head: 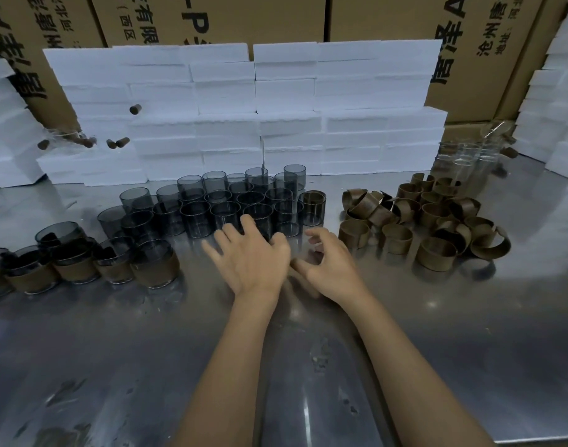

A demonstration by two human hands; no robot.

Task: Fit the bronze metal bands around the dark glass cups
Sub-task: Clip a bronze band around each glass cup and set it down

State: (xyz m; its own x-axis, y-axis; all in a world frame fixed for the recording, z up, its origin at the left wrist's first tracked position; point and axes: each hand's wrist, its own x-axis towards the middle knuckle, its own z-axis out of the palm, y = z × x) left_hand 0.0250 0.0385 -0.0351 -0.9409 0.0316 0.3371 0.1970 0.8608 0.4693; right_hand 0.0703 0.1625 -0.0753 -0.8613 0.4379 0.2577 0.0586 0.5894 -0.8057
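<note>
Dark smoked-glass cylindrical cups (224, 208) stand clustered on the steel tabletop (115, 350); left hand (253, 256) spread open, right hand (331, 262) loosely curled, empty.

both bare forearms enter from the lower edge and converge toward the middle of the view. left hand (250, 253): palm down, back of the hand toward the camera, fingers (216, 253) spread and nearly straight, pointing away from the body. right hand (329, 261): just beside the left, fingers loosely curled, thumb (300, 264) extended toward the left hand, index finger arched above it. whether the two hands touch cannot be told. nothing is visibly gripped in either hand, though the area between them is blurred.
</note>
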